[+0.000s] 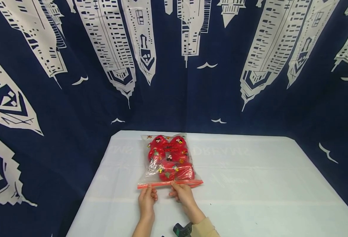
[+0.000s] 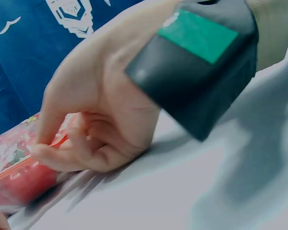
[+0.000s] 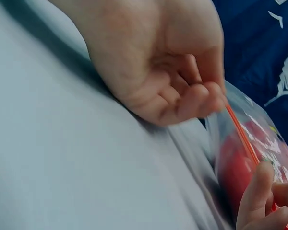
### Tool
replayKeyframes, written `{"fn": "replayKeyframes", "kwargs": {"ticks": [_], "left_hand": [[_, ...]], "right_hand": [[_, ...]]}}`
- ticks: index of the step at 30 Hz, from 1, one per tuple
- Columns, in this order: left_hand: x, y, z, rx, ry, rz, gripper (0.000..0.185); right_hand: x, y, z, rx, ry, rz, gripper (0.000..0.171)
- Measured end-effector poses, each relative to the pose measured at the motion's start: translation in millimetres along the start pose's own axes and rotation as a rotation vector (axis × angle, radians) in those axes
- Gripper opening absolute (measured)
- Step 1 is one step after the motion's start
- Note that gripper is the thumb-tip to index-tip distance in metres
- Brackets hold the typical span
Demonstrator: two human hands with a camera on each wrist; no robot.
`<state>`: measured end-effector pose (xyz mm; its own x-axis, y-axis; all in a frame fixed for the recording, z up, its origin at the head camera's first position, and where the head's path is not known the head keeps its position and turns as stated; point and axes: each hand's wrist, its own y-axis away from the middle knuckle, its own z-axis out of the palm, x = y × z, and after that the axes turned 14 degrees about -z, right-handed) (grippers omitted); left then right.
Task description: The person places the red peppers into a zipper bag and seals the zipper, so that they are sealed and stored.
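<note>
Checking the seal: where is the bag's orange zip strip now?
In the head view, the orange zip strip runs along the bag's near edge, pinched by left hand and right hand.

we see a pale surface with faint mirrored lettering; on it lies a clear zip bag of red items.

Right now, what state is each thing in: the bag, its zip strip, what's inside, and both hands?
Zip bag: lying flat on the white table, full.
Orange zip strip: pinched by both hands; sealed or not, cannot tell.
Red items: inside the bag.
Left hand: pinching the strip.
Right hand: pinching the strip.
</note>
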<state>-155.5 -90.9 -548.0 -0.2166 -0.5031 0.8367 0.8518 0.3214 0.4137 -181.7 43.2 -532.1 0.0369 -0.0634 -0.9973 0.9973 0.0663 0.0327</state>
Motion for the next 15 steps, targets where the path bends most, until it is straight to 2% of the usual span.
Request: {"fn": "replayKeyframes", "kwargs": {"ticks": [5,15], "left_hand": [[4.0,0.3,-1.0,-0.004,0.048,-0.024,0.028],[1.4,0.2,0.6,0.035,0.108,0.002,0.027]], "right_hand": [[-1,0,-12,0.022,-0.013,0.034,0.03],[1,-1,-24,0.074,-0.042,0.061,0.027]]}}
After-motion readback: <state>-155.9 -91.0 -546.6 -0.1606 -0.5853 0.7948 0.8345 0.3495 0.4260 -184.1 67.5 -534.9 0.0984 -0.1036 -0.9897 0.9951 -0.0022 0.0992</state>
